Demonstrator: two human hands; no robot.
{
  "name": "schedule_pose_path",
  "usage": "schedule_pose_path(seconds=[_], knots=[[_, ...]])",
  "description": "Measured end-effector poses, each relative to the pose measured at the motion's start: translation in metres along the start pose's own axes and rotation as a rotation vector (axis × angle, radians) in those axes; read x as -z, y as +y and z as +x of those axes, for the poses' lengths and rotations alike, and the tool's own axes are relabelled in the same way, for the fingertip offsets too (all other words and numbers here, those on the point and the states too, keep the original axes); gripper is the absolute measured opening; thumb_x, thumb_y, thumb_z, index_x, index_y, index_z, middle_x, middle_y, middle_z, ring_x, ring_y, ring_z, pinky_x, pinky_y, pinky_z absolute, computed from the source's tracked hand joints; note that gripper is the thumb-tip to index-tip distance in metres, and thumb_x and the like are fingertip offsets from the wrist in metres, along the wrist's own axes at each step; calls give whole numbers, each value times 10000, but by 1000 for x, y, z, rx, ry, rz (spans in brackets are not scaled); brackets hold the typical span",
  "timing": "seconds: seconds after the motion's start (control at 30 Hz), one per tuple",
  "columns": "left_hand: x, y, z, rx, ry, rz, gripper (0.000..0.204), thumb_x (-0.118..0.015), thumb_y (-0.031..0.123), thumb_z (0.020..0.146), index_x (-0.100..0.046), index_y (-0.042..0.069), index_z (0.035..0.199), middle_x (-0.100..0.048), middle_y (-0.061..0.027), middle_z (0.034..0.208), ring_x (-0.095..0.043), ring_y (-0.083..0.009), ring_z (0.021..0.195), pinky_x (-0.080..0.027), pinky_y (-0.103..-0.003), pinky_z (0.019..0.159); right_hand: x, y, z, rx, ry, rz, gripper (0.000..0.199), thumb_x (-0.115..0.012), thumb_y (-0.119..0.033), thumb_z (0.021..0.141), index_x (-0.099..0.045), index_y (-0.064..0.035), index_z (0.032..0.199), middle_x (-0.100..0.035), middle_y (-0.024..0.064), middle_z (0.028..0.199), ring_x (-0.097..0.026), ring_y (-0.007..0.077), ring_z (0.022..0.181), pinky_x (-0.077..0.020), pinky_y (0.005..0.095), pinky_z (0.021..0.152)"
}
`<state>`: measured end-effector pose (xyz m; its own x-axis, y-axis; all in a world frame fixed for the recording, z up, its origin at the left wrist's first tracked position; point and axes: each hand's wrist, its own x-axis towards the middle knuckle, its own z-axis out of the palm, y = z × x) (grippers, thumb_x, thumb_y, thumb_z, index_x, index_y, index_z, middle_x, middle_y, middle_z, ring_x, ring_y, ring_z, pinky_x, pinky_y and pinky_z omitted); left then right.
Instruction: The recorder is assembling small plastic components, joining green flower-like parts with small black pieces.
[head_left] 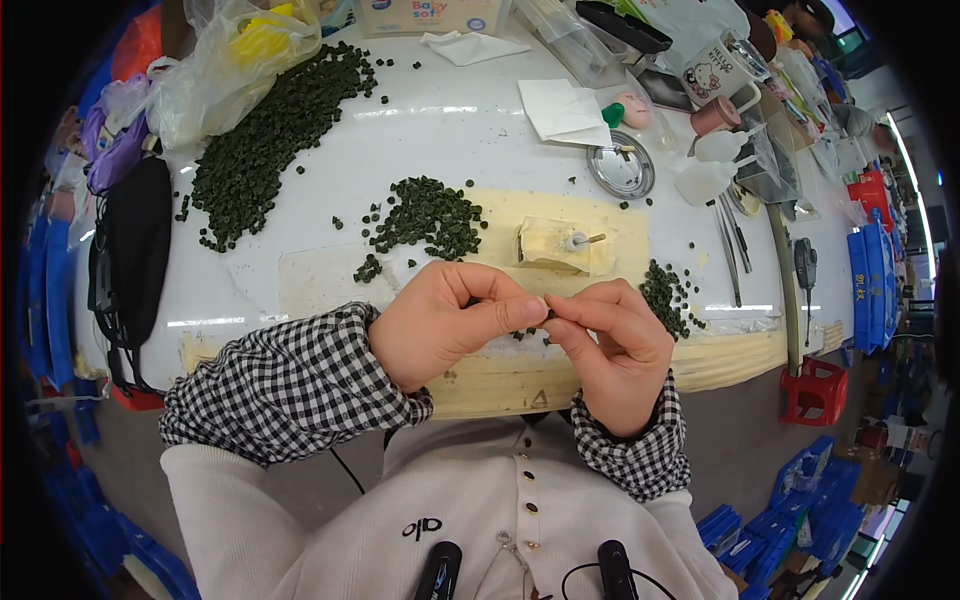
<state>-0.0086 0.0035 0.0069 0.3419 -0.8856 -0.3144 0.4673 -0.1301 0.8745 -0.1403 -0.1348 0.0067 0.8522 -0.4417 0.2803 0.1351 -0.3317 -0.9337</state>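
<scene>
My left hand and my right hand meet over the front edge of the table. Their thumbs and forefingers pinch together at a small dark green part, mostly hidden by the fingertips. Just beyond them, a cream block carries a small upright post with a thin brass-coloured pin. Left of that block lies a loose heap of small dark green parts. Another small group of green parts is scattered beside my right hand. A few more show under my fingers.
A big pile of green parts spreads over the far left, near plastic bags. A black pouch hangs at the left. To the right are a round metal dish, tweezers, white squeeze bottles and a mug.
</scene>
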Motion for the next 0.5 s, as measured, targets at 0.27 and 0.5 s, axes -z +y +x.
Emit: schedule_pose_path(seconds=[0.27,0.5], knots=[[1,0,-4,-114,21,153,156,-616,151,907,-663,17,842,-511,73,640,-367,-1,580,-302,-185,508,-5,-1,-2,12,10,-52,251,-706,75,737,-698,-6,975,-603,62,822,-577,121,734,-466,230,651],[-5,-6,-6,-372,68,218,197,-638,183,893,-667,9,805,-502,58,601,-353,-6,548,-306,-201,490,-11,-1,-7,16,51,6,205,-717,83,721,-689,9,910,-597,80,810,-545,131,693,-406,215,549]])
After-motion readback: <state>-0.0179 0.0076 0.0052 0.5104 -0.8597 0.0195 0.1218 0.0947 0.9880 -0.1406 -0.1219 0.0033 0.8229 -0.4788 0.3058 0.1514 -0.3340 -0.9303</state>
